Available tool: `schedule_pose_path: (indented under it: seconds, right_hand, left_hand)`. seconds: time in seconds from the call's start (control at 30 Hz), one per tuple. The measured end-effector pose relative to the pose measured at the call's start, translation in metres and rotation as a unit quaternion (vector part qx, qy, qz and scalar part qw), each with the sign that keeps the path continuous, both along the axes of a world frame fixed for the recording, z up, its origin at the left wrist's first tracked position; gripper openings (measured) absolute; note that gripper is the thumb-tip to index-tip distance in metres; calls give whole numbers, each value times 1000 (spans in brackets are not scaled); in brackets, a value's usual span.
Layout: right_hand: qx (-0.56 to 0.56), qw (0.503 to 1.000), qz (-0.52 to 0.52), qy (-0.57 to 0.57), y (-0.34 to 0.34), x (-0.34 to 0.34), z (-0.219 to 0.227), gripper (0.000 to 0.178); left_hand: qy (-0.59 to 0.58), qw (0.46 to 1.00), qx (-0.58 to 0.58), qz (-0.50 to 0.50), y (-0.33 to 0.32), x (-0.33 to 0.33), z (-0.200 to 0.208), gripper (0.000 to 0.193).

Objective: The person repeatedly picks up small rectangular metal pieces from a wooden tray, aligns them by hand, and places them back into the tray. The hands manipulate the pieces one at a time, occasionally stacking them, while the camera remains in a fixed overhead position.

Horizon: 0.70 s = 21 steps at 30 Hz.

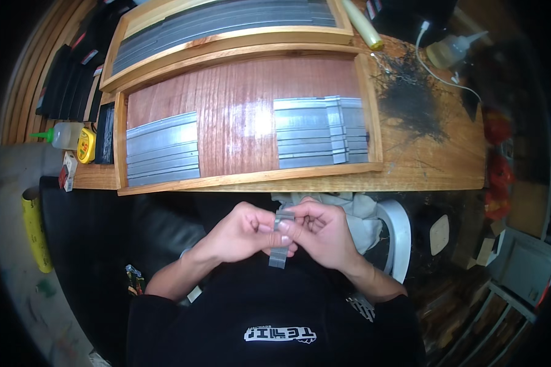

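Just beyond the table's near edge, low in front of my chest, both hands meet over a short flat grey metal strip [277, 259] with lines across it. My left hand [242, 235] is closed, fingers and thumb pressed on the strip from the left. On the other side my right hand [324, 233] pinches it, the thumb lying across its face. The strip's lower end sticks out below the fingers. Whether it is one piece or several stacked cannot be made out. Nearest on the table is a wooden tray [245, 181] with grey metal strips [163, 150] at its left and more strips [318, 134] at its right.
A second wooden tray [226, 41] of grey strips stands behind. Dark shavings [413, 101] lie at right, near a squeeze bottle [450, 50] and a white cable [431, 70]. A green-tipped bottle [67, 136] and yellow container [87, 147] stand left. A white chair arm [399, 235] is beside me.
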State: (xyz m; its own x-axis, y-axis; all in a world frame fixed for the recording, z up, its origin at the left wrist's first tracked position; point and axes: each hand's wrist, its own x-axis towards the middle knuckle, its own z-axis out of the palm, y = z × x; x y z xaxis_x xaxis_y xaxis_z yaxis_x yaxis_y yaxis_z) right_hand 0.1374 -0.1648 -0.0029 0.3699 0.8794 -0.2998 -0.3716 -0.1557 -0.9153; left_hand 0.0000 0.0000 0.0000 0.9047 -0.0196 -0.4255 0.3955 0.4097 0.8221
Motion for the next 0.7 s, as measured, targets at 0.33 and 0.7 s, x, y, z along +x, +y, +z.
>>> schedule_pose_path:
  seconds: [0.33, 0.7]
  right_hand:
    - [-23, 995, -65, 77, 18, -10, -45, 16]
    - [77, 973, 21, -216, 17, -14, -30, 18]
  left_hand:
    - [34, 994, 28, 104, 1, 3, -33, 11]
    - [-113, 925, 338, 128, -23, -33, -42, 11]
